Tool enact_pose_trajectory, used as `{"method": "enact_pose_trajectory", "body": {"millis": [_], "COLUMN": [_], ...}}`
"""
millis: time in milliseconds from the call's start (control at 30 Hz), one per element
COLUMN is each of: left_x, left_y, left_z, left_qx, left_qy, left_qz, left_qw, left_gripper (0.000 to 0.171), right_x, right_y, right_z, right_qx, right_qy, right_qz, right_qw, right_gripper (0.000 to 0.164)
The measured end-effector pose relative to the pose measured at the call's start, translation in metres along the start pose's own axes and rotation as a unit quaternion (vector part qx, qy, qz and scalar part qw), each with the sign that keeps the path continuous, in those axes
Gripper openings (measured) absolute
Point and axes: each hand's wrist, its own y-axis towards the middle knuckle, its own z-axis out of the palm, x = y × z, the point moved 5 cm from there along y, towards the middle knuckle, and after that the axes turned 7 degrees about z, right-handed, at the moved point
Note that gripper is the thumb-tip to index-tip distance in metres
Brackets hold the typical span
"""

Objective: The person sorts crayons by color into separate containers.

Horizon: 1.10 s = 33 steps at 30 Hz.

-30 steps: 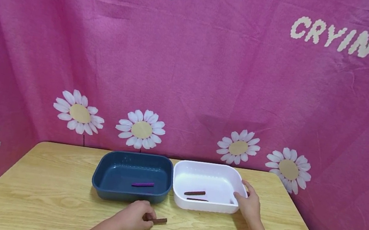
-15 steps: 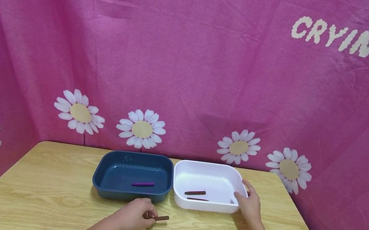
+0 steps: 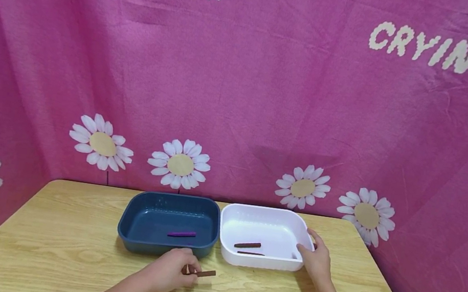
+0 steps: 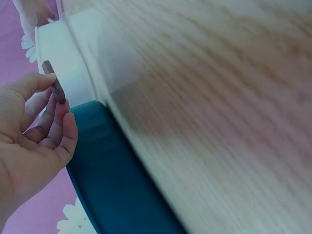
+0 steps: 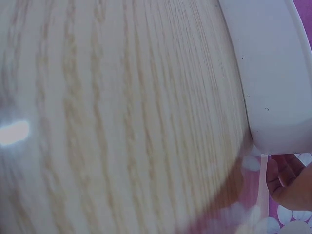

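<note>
My left hand (image 3: pixel 174 271) pinches a brown crayon (image 3: pixel 206 274) between thumb and fingers, just above the table in front of the dark blue tray. The left wrist view shows the same crayon (image 4: pixel 53 82) at the fingertips, its shape faceted. At the right end of the white tray (image 3: pixel 263 263), my right hand (image 3: pixel 317 258) grips the wall, thumb over the rim inside and fingers outside. Two dark brown crayons (image 3: pixel 247 245) lie in that tray, the nearer one partly hidden by the front wall. A purple crayon (image 3: pixel 181 234) lies in the dark blue tray (image 3: pixel 162 249).
Both trays stand side by side near the back edge of the wooden table (image 3: pixel 49 235). Behind it hangs a pink cloth (image 3: pixel 241 92) printed with daisies and lettering.
The left hand has lifted the brown crayon slightly off the table and shifted a little forward. My right hand and both trays have stayed in place.
</note>
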Motion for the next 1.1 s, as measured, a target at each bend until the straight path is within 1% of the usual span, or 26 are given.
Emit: {"method": "enact_pose_trajectory", "body": {"millis": [133,400,733,967,1100], "left_x": [-0.003,-0.006,-0.011,-0.011,-0.011], "left_y": [0.001,0.003,0.006,0.008,0.011], "left_z": [-0.004,-0.01,-0.017,-0.017,-0.019], "left_qx": [-0.002,-0.001,-0.015,-0.011,-0.013], "left_qy": [0.004,-0.001,0.004,-0.021,-0.014], "left_qz": [0.008,0.008,0.021,0.006,0.005], "left_qw": [1.0,1.0,0.9997,0.9997,0.9998], "left_gripper": [0.007,0.008,0.007,0.008,0.008], "right_x": [0.0,-0.001,-0.001,-0.001,0.0], "right_y": [0.001,0.002,0.001,0.0,0.0], "right_z": [0.001,0.0,0.0,0.0,0.0], "right_qx": [0.003,-0.007,0.0,0.002,0.002], "right_qy": [-0.002,-0.015,-0.01,-0.005,-0.003], "right_qz": [0.001,-0.004,0.004,0.0,-0.002], "right_qw": [1.0,1.0,1.0,1.0,1.0], "right_gripper": [0.059,0.058,0.059,0.059,0.06]}}
